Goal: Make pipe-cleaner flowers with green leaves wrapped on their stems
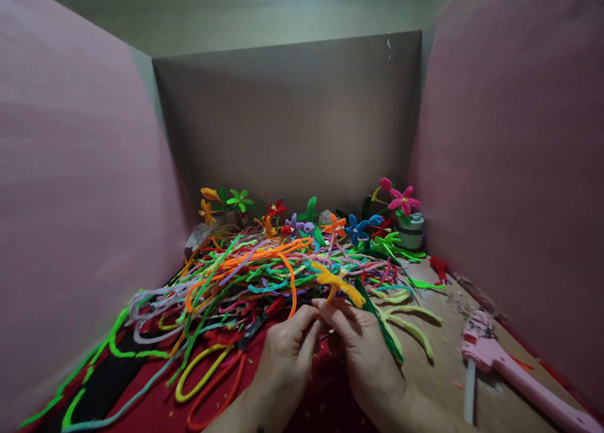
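Note:
A yellow pipe-cleaner flower (337,283) stands above my fingertips, its petals spread to both sides. My right hand (365,345) is closed in a pinch at its base. Close against it, my left hand (289,348) has thumb and forefinger pressed together at the stem below the petals. The fingers hide most of that stem. A dark green leaf (381,323) passes behind my right hand, beside pale yellow-green pipe-cleaner strips (410,332) on the board. Left of my left hand lie scissors (212,373) with one yellow and one red handle loop.
A large heap of coloured pipe cleaners (245,272) covers the middle and left. Finished flowers (356,230) line the back, with a small pot (410,231) at the right. A pink glue gun (500,360) rests at the right. Pink panels (89,168) wall the sides.

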`<action>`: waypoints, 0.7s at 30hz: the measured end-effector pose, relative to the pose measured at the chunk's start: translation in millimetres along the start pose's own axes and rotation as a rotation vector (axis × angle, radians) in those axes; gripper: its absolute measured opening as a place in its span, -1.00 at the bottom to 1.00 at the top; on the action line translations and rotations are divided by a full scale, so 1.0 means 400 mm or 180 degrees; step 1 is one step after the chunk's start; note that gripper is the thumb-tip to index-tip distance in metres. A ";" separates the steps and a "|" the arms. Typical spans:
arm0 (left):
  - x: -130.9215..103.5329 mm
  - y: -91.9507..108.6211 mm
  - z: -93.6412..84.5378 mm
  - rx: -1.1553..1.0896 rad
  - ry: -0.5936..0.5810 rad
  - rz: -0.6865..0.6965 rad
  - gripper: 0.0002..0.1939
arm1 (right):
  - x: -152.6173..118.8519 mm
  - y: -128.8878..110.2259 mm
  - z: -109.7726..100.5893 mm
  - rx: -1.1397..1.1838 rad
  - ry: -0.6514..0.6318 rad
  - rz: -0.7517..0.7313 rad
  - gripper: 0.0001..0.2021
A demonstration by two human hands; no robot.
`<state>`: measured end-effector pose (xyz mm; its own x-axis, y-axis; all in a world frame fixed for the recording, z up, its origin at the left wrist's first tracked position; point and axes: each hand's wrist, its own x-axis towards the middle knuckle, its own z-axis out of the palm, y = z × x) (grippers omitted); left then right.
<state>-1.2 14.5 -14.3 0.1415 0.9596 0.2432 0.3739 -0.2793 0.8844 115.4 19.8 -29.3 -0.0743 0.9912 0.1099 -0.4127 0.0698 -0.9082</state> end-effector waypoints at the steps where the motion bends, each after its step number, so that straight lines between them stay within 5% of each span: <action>1: 0.002 -0.001 0.002 -0.0180 -0.0055 -0.0136 -0.80 | 0.002 0.001 0.000 -0.0080 -0.0003 -0.0033 -0.75; 13: 0.018 -0.013 -0.019 -0.2201 -0.0587 -0.1445 -0.73 | 0.018 -0.005 0.003 -0.0001 -0.0393 -0.0119 -0.77; 21: 0.011 -0.015 -0.038 -0.3529 -0.1353 -0.1784 -0.85 | 0.018 0.014 -0.003 0.0602 -0.0434 0.0075 -0.80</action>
<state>-16.6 21.0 -12.4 0.5661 0.7929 -0.2254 -0.4422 0.5229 0.7287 113.8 27.6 -33.8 -0.2025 0.9670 0.1548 -0.5712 0.0118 -0.8208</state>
